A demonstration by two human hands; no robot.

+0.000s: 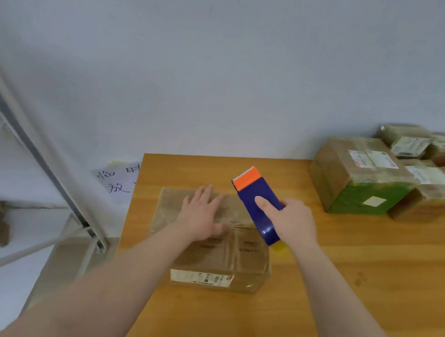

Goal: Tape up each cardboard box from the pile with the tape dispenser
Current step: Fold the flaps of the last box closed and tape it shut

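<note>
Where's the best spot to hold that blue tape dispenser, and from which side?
Wrap the blue middle of the tape dispenser from its right side, as the right hand does; its flat faces suit thumb and fingers, and the toothed orange end points away.

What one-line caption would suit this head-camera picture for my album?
Taping time: left hand flat on a box, right hand gripping the tape dispenser over it.

One head cam only, wide-angle, worn by the person, looking fwd & down onto the desk [344,269] from its near edge, close; wall [230,56] behind desk fills upper frame.
</note>
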